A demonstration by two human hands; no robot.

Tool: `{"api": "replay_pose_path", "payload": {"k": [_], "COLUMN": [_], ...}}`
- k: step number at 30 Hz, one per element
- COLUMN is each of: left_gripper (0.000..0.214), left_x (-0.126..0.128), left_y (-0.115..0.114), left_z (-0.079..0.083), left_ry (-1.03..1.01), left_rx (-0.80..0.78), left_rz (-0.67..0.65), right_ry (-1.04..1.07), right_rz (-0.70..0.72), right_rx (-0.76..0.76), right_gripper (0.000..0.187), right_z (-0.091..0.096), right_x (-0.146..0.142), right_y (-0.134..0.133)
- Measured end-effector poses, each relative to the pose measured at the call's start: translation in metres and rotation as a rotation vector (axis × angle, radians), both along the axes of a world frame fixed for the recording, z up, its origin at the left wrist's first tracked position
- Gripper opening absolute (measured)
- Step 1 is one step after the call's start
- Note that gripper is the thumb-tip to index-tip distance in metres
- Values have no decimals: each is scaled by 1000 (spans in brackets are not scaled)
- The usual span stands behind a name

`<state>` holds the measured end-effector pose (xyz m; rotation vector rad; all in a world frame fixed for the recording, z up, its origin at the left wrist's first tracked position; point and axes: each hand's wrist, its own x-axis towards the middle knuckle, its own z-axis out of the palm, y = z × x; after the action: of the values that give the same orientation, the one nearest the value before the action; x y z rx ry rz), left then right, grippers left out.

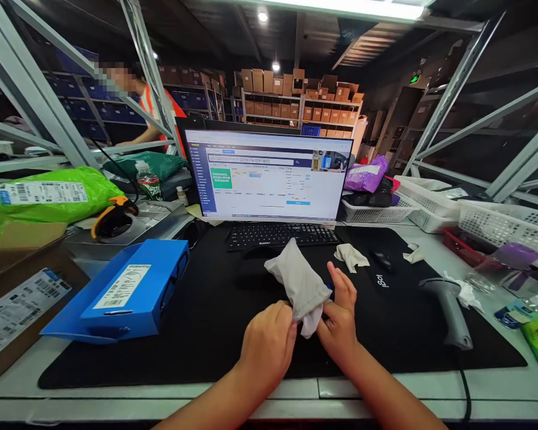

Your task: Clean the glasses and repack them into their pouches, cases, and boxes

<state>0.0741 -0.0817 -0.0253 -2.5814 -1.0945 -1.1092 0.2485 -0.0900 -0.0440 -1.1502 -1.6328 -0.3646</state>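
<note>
My left hand (269, 343) and my right hand (341, 313) both grip the near end of a pale grey cloth pouch (298, 280) above the black desk mat (206, 322). The pouch slants up and away toward the black keyboard (282, 234). A lit monitor (269, 176) stands behind the keyboard. A small crumpled white cloth (350, 257) lies just right of the pouch, beside a black mouse (382, 260).
An open blue box (125, 292) sits at left, with a cardboard box (18, 298) and green parcel (45, 197) beyond. A grey barcode scanner (451, 310) lies at right near white baskets (506, 227). A person in orange (152, 107) works behind the metal rack.
</note>
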Motion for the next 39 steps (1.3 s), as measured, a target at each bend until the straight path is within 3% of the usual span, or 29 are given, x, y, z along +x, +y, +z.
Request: {"api": "replay_pose_path", "payload": {"k": [3, 7, 11, 13, 16, 19, 22, 24, 27, 30, 34, 39], "left_gripper": [26, 30, 36, 36, 31, 26, 24, 23, 39, 57, 29, 41], "left_x": [-11, -30, -54, -66, -81, -93, -102, -105, -104, -96, -86, -89], "left_y": [-12, -28, -37, -39, -42, -45, -48, -49, -47, -44, -37, -35], "left_z": [-6, -11, -22, -32, -51, -63, -65, -63, -60, -58, -54, -53], "left_ry": [-78, -107, -178, -226, -273, -330, -363, -365, -303, -124, 15, -52], "left_rx": [44, 202, 21, -106, -157, -233, -483, -569, -513, -487, -544, -699], "left_rz": [-41, -26, 122, 166, 189, 179, 187, 247, 380, 429, 336, 137], "right_ry": [-18, 42, 158, 190, 138, 82, 46, 61, 144, 244, 325, 371], "right_rz": [154, 394, 616, 603, 497, 441, 425, 434, 468, 516, 566, 636], "right_rx": [-18, -154, -416, -579, -808, -911, -987, -1020, -1059, -1099, -1094, -1141], "right_gripper": [16, 15, 22, 22, 21, 19, 13, 11, 12, 15, 13, 10], "right_z": [6, 16, 19, 15, 2, -10, -16, -16, -15, -14, -14, -6], "right_x": [-12, -34, -59, -71, -82, -81, -72, -65, -61, -63, -66, -56], "right_y": [-4, -4, 11, 22, 36, 46, 53, 57, 59, 57, 54, 56]}}
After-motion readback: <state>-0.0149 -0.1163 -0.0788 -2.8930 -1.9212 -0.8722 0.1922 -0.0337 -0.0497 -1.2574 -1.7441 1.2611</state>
